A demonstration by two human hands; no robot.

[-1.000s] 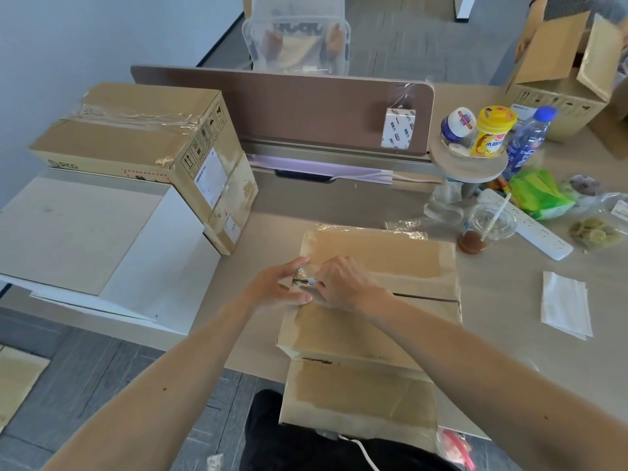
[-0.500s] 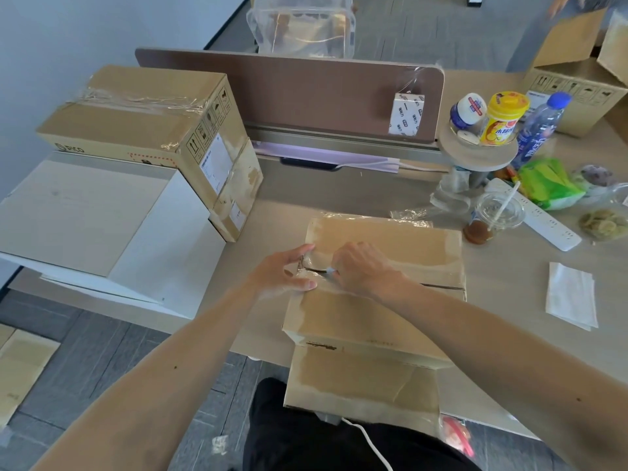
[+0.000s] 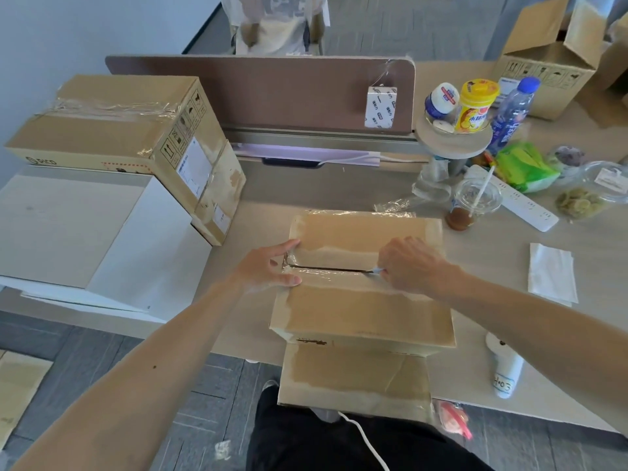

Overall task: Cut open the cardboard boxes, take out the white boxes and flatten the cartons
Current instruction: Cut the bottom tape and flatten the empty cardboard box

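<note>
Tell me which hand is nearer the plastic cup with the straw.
Right. The right hand grips a cutter on the seam of the carton, at the end nearer the cup; the left hand presses the carton's opposite end, farther away.

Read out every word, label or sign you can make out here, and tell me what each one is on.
"PICO": front of the sealed carton.
Handling pictograms, no words: its side, and the open carton.
"H·03", handwritten, uncertain: white tube.
Too blurred to read: yellow jar, water bottle, hanging box.
</note>
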